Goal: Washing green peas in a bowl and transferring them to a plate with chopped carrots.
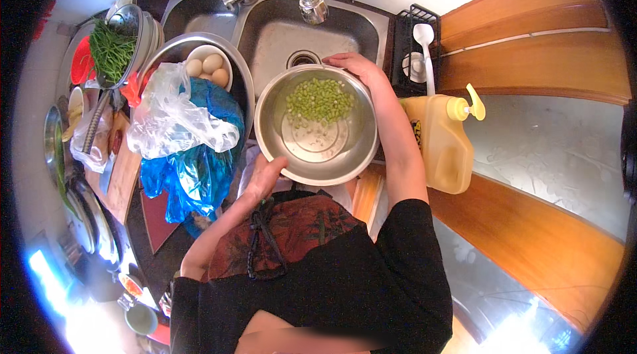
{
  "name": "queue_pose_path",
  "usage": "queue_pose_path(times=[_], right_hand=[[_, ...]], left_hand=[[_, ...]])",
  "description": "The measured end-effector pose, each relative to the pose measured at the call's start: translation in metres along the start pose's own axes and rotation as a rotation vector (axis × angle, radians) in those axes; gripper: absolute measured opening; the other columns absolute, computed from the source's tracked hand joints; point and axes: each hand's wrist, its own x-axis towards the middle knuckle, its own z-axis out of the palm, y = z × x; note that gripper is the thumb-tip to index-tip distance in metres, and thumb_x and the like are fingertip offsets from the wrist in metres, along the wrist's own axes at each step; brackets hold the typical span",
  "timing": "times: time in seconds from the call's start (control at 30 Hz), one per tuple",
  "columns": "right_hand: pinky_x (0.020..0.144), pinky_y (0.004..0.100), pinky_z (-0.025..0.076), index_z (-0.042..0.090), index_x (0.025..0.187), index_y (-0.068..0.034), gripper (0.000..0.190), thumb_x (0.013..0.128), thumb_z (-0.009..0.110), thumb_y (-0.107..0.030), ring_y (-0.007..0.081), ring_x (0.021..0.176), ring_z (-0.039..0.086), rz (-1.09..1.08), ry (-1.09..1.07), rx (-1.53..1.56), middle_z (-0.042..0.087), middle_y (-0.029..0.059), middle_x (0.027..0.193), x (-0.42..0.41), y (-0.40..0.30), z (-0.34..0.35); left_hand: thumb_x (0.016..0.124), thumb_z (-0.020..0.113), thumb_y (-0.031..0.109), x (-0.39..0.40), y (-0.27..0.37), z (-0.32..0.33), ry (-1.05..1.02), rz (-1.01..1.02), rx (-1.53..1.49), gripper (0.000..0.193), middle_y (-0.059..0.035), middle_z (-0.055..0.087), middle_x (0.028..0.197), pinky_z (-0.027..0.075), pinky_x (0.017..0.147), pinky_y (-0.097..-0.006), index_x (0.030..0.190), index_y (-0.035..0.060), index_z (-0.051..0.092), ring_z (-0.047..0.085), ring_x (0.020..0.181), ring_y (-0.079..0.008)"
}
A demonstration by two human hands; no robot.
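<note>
A stainless steel bowl (318, 172) is held over the near edge of the sink (278, 35). Chopped green vegetable pieces (321, 100) lie in it, gathered towards its far side, in what looks like water. My left hand (266, 172) grips the bowl's near-left rim, thumb on top. My right hand (356, 68) rests against the far-right rim, its fingers stretched along the outside; its palm side is hidden. Beyond the bowl, the faucet (313, 8) hangs over the basin, and the drain (303, 58) shows just past the rim.
Left of the sink, a large metal basin (244, 65) holds a bowl of eggs (211, 65) and plastic bags (184, 115). Farther left are greens (112, 50) in a strainer and a knife (107, 170) on a cutting board (124, 170). A yellow pump jug (443, 140) stands at the right.
</note>
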Motion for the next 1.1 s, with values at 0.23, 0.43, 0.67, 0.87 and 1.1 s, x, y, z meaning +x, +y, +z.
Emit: queue_pose_path(times=[0.23,0.43,0.67,0.87,1.1], right_hand=[[0.078,0.0253,0.05,0.066,0.11,0.002,0.03,0.09,0.06,-0.019,0.013,0.089,0.063,-0.016,-0.087,0.195,0.068,0.0085,0.102,-0.033,-0.017,0.004],[0.074,0.0303,0.05,0.071,0.094,-0.004,0.018,0.085,0.063,-0.017,0.0177,0.08,0.063,-0.431,0.329,-0.07,0.069,0.0073,0.09,-0.047,-0.029,0.02],[0.08,0.0498,0.049,0.06,0.11,-0.011,0.029,0.083,0.059,-0.021,0.039,0.101,0.056,-0.268,0.506,-1.18,0.056,0.0179,0.107,-0.094,-0.034,0.09],[0.087,0.0504,0.047,0.051,0.125,-0.013,0.055,0.077,0.068,-0.035,0.0437,0.115,0.041,-0.359,0.12,-1.228,0.039,0.0228,0.125,-0.108,-0.006,0.123],[0.09,0.0494,0.046,0.051,0.125,-0.016,0.055,0.073,0.068,-0.022,0.038,0.119,0.041,-0.371,-0.028,-1.157,0.041,0.0188,0.125,-0.13,-0.007,0.143]], left_hand=[[0.075,0.055,0.017,0.003,-0.009,0.002,0.023,0.034,-0.025,0.04,-0.0109,0.064,0.094,0.047,0.079,-0.0322,0.107,-0.0063,0.059,0.059,0.087,-0.0195],[0.076,0.054,0.012,0.006,-0.005,0.005,0.02,-0.045,-0.039,0.039,-0.0139,0.066,0.093,0.052,0.067,-0.0321,0.111,-0.0066,0.058,0.064,0.079,-0.0206],[0.076,0.054,0.011,0.002,0.0,0.003,0.014,-0.041,0.002,0.039,-0.0151,0.066,0.092,0.055,0.064,-0.0336,0.11,-0.0075,0.058,0.066,0.078,-0.0222],[0.075,0.054,0.01,0.006,-0.004,0.006,0.011,-0.019,-0.156,0.042,-0.0177,0.065,0.095,0.058,0.061,-0.0346,0.114,-0.007,0.056,0.067,0.08,-0.026],[0.071,0.058,0.016,0.006,0.0,0.003,0.116,-0.013,-0.054,0.036,-0.0127,0.066,0.084,0.053,0.065,-0.0337,0.099,-0.0065,0.062,0.065,0.074,-0.0208]])
